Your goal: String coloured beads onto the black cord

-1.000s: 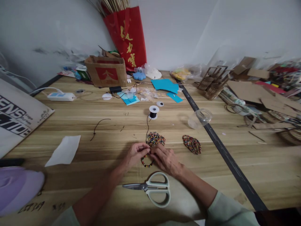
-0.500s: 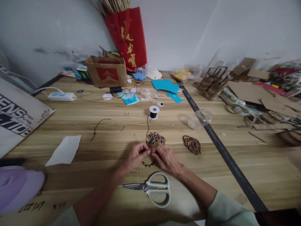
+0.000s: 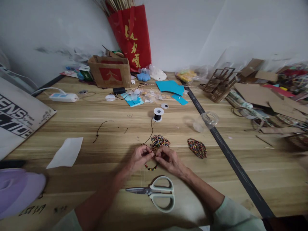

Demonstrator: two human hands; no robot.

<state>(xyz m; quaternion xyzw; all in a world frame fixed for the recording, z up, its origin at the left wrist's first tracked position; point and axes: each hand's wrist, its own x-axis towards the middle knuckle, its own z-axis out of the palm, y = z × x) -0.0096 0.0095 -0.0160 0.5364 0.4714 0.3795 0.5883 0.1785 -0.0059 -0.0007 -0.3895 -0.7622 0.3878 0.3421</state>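
Note:
My left hand (image 3: 141, 157) is closed in a pinch on a thin black cord (image 3: 152, 130), which loops up to a spool of black cord (image 3: 158, 116) standing upright. Fingertip to fingertip with it, my right hand (image 3: 170, 158) also pinches the cord; any bead between its fingers is too small to make out. A short curve of strung colored beads (image 3: 151, 168) hangs below both hands against the table. Just beyond my fingers lies a heap of loose multicolored beads (image 3: 160, 140). Scissors with pale handles (image 3: 162, 194) rest nearer to me, blades pointing left.
Coiled bead strands (image 3: 197, 148) lie to the right, near a clear plastic container (image 3: 204, 122). White paper (image 3: 66, 153) and a cut piece of cord (image 3: 97, 133) are leftward. A cardboard box (image 3: 109, 73), red bag (image 3: 134, 38) and small baskets (image 3: 218, 86) stand at the back.
The cord near my left hand has shifted left and now bows out over its fingers. My right fingers have moved slightly at the pinch. The view has shifted a little.

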